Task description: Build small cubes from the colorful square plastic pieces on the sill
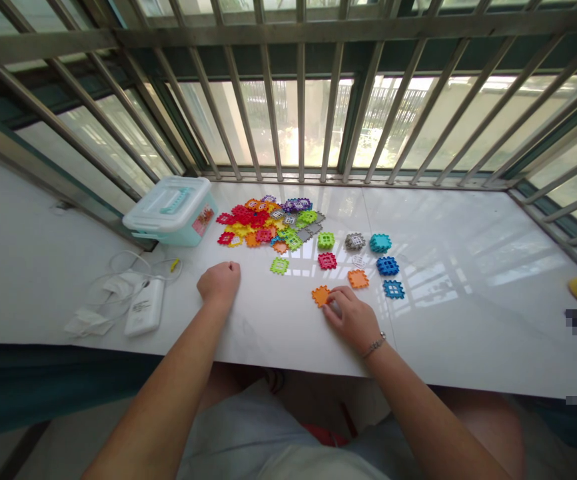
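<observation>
At the left of your tabletop, a white device lies off to the side, apart from the coloured pieces, and beyond it the lidded storage box sits shut at the far left, probably put there to leave the middle free. Your left hand is clenched in an empty fist on the surface, seemingly just resting, since it touches none of the tiles. Just right of the box spreads the mixed tile heap, loose and overlapping, with a light green tile lying alone on its near side. Next comes the orange tile, near the middle; your right hand pinches its right edge between thumb and fingers, a grip that leaves most of its face uncovered. Farther off stand the green stack, with a red piece nearer you, and the gray stack, with a second orange tile on its near side. Rightmost are the teal stack, blue stack and blue window tile, ranged far to near, their spacing apparently keeping colours apart.
</observation>
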`<move>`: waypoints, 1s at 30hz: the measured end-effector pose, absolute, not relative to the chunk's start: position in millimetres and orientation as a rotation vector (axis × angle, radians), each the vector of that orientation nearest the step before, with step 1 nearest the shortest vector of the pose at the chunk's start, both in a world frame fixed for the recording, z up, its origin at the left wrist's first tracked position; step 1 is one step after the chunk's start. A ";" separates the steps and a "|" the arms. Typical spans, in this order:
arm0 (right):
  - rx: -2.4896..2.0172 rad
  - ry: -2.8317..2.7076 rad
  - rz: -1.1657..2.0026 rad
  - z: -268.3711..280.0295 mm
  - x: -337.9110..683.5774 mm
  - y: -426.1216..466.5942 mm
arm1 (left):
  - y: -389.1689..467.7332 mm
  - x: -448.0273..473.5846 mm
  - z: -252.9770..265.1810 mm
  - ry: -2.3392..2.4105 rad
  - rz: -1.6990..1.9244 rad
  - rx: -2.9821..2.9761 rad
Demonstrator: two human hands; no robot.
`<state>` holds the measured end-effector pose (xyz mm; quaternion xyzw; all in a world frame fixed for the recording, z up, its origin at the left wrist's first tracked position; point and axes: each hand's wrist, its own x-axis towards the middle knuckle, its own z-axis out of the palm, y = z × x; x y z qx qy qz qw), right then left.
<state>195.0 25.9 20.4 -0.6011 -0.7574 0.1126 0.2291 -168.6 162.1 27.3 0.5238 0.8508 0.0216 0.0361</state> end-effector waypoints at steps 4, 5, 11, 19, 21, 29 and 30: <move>-1.650 -2.090 0.305 21.5 194.8 26.0 | 161.6 -167.9 28.1 2.612 0.051 1.610; -1.653 -2.091 0.303 21.7 194.8 26.0 | 161.4 -167.6 28.4 2.614 0.048 1.611; -1.668 -2.100 0.301 22.9 194.1 26.3 | 160.8 -166.2 30.7 2.612 0.041 1.616; -1.642 -2.086 0.309 22.4 194.7 26.5 | 160.8 -166.4 30.7 2.610 0.057 1.612; -1.640 -2.085 0.309 22.7 194.8 26.4 | 160.8 -166.5 30.5 2.609 0.056 1.614; -1.637 -2.084 0.317 23.3 195.0 26.7 | 161.3 -166.7 30.3 2.605 0.047 1.612; -1.637 -2.086 0.318 23.5 194.9 26.7 | 161.2 -166.6 30.5 2.604 0.043 1.611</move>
